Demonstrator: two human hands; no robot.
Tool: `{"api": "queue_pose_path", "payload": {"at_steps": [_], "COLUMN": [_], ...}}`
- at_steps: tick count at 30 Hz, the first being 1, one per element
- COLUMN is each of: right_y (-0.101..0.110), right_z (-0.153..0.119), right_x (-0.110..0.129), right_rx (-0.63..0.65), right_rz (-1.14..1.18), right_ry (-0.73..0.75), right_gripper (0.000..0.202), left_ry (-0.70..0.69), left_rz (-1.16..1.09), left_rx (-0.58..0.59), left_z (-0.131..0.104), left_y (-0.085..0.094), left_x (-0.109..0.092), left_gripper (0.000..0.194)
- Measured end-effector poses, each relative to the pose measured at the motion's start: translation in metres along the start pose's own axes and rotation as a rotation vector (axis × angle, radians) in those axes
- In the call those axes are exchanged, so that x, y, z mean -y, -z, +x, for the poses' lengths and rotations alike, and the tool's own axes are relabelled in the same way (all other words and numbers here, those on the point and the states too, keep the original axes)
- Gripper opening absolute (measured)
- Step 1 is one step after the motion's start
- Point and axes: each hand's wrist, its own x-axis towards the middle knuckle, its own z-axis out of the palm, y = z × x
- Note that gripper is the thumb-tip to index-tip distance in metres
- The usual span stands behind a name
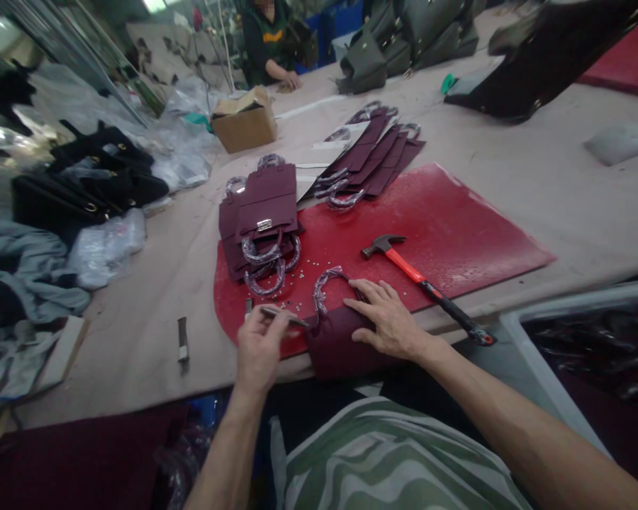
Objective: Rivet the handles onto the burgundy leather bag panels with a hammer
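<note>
A maroon leather panel (334,347) lies at the front edge of a red mat (473,234), with a plastic-wrapped handle (322,287) curving up from it. My left hand (260,343) is closed round a thin metal tool (284,315), whose tip points at the panel beside the handle's base. On the panel's right side rests my right hand (385,319), fingers spread, near the handle's other end. Small metal bits (311,265) are scattered on the mat. A claw hammer (409,273) with a red and black grip lies right of the handle.
Stacked maroon panels (269,198) stand behind, with more (377,156) farther back. A metal tool (183,341) lies at left. Beyond are a cardboard box (244,124), black bags (90,177) and a person's hand (290,78). A pale bin (536,361) is at right.
</note>
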Motion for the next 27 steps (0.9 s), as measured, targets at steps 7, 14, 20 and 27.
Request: {"api": "queue_pose_path", "payload": {"at_steps": [7, 14, 20, 27], "right_y": [0.002, -0.001, -0.001, -0.002], "right_z": [0.0, -0.001, -0.001, -0.003], "right_x": [0.002, 0.0, 0.001, 0.0], "right_rx": [-0.022, -0.045, -0.056, -0.081], "right_rz": [0.015, 0.044, 0.056, 0.06], "right_ry": [-0.008, -0.002, 0.001, 0.004], "right_gripper": [0.063, 0.065, 0.064, 0.062], "left_ry": [-0.168, -0.148, -0.197, -0.395], "left_rz": [0.138, 0.112, 0.169, 0.369], "left_rx": [0.12, 0.115, 0.134, 0.211], "left_z": [-0.017, -0.015, -0.016, -0.013], "left_y": [-0.083, -0.078, -0.08, -0.074], "left_x": [0.038, 0.048, 0.051, 0.053], "left_gripper": [0.017, 0.02, 0.017, 0.014]}}
